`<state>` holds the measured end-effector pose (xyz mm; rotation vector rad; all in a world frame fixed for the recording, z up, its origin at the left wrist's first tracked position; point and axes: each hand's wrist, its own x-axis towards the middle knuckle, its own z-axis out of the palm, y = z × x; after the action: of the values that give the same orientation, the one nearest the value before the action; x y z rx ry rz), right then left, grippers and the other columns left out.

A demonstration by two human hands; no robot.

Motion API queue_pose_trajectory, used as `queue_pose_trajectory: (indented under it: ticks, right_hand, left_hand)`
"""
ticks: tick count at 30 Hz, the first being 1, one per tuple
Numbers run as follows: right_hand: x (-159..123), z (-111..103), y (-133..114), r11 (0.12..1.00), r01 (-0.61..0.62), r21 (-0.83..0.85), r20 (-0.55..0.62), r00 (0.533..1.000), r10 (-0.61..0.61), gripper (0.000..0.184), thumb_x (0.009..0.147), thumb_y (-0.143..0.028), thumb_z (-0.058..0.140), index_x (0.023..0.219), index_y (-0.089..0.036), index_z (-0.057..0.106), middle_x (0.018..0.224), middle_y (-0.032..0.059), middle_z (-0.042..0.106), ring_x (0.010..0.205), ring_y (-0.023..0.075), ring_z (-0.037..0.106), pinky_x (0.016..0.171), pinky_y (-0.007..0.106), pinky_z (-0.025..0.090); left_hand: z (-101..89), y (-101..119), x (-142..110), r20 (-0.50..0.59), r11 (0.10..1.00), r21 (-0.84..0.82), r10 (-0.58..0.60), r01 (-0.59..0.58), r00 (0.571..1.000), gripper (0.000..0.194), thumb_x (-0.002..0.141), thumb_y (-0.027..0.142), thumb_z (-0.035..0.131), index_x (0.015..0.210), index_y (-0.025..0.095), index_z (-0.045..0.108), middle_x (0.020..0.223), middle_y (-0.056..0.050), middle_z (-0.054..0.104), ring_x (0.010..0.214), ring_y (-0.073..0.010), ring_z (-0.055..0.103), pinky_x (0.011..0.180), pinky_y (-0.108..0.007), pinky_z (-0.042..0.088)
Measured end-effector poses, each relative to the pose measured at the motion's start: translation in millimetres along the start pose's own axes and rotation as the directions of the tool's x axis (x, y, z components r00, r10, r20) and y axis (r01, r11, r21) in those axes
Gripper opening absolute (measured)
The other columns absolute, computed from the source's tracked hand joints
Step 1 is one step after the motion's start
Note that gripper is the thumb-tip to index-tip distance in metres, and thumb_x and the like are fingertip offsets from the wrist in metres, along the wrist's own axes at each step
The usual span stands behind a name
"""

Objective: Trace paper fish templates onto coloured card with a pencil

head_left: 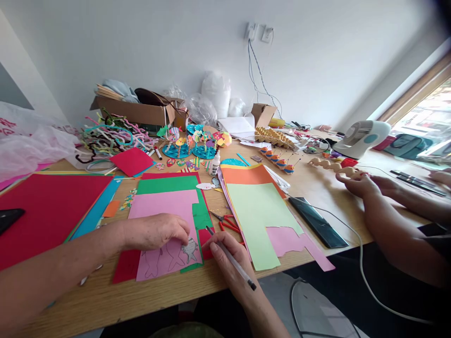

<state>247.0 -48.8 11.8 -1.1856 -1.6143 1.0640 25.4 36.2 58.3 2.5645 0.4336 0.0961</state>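
Note:
My left hand (157, 231) rests palm down on a pink paper sheet (165, 234), its fingers curled and pressing the sheet near a small grey fish cut-out (190, 250). Pencil outlines of fish show on the pink sheet's lower part. The pink sheet lies on green paper (169, 185) and red paper (125, 267). My right hand (227, 256) grips a grey pencil (232, 259) with its tip pointing up-left at the pink sheet's edge.
Red-handled scissors (225, 220) lie right of the pink sheet, by a stack of light green and orange paper (259, 211). A black phone (317, 220) with a white cable is at the table edge. Another person's hands (359, 183) work at right. Pipe cleaners (112, 134), boxes and a fan (362, 136) stand behind.

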Motion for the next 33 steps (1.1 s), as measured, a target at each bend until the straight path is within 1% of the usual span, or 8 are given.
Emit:
queue_pose_trajectory:
  ticks: [4,9,13,17,21,27,33]
  right_hand:
    - [0.5,0.1,0.8,1.0,0.01,-0.011,0.003,1.0,-0.01,0.026,0.093,-0.04,0.049,0.082,-0.019,0.057,0.068,-0.001,0.053,0.063,0.0136,0.047,0.055,0.022,0.035]
    - [0.5,0.9,-0.3,1.0,0.022,-0.005,-0.01,1.0,-0.022,0.024,0.092,-0.039,0.049,0.08,-0.019,0.057,0.068,-0.001,0.052,0.062,0.0134,0.046,0.054,0.023,0.035]
    - [-0.6,1.6,1.5,1.0,0.017,0.003,-0.001,1.0,-0.017,0.025,0.092,-0.039,0.049,0.08,-0.019,0.056,0.068,-0.0007,0.051,0.063,0.0138,0.046,0.055,0.023,0.034]
    - [-0.7,2.2,1.1,1.0,0.013,0.004,0.009,1.0,-0.013,0.025,0.093,-0.039,0.048,0.08,-0.019,0.056,0.071,0.0,0.052,0.066,0.0144,0.047,0.057,0.024,0.035]
    - [-0.5,1.6,-1.6,1.0,0.008,-0.01,0.018,1.0,-0.008,0.026,0.093,-0.04,0.047,0.08,-0.019,0.056,0.071,0.0004,0.053,0.067,0.0149,0.048,0.057,0.024,0.034]
    - [-0.5,1.0,-1.9,0.999,0.019,-0.038,0.014,1.0,-0.019,0.026,0.094,-0.04,0.046,0.08,-0.019,0.056,0.071,-0.0003,0.053,0.066,0.0146,0.048,0.057,0.023,0.035]
    - [-0.1,1.8,-2.1,0.999,0.036,-0.034,0.01,0.999,-0.036,0.025,0.093,-0.038,0.047,0.078,-0.02,0.056,0.07,-0.0004,0.053,0.064,0.0144,0.047,0.057,0.023,0.035]
  left_hand:
    - [1.3,-0.6,-0.7,0.004,1.0,-0.002,-0.011,0.011,1.0,0.047,0.067,-0.011,0.041,0.089,0.018,0.07,0.099,-0.005,0.071,0.092,-0.0173,0.064,0.083,-0.02,0.046]
    - [0.3,0.7,0.4,-0.002,1.0,-0.004,-0.017,0.017,1.0,0.047,0.067,-0.011,0.04,0.089,0.019,0.07,0.096,-0.004,0.071,0.09,-0.0169,0.064,0.082,-0.02,0.047]
    - [0.1,0.3,0.4,-0.01,1.0,-0.006,-0.012,0.012,1.0,0.046,0.066,-0.009,0.041,0.088,0.019,0.07,0.097,-0.004,0.071,0.09,-0.0176,0.064,0.082,-0.022,0.048]
    - [1.1,-1.6,0.3,-0.011,1.0,-0.013,-0.009,0.009,1.0,0.045,0.067,-0.009,0.041,0.088,0.02,0.07,0.096,-0.004,0.071,0.09,-0.0171,0.064,0.082,-0.022,0.047]
    - [1.6,-0.9,-0.2,-0.014,1.0,-0.015,-0.012,0.012,1.0,0.047,0.064,-0.01,0.04,0.087,0.019,0.069,0.097,-0.004,0.071,0.091,-0.0172,0.064,0.083,-0.021,0.047]
    - [2.3,-0.5,-0.9,-0.015,1.0,-0.018,-0.021,0.021,1.0,0.05,0.061,-0.011,0.04,0.089,0.02,0.069,0.097,-0.003,0.07,0.092,-0.017,0.063,0.083,-0.021,0.047]
    - [4.0,-2.6,-1.5,-0.013,0.999,-0.003,-0.034,0.034,0.999,0.049,0.063,-0.01,0.04,0.089,0.019,0.069,0.097,-0.004,0.07,0.092,-0.0178,0.063,0.083,-0.022,0.047]
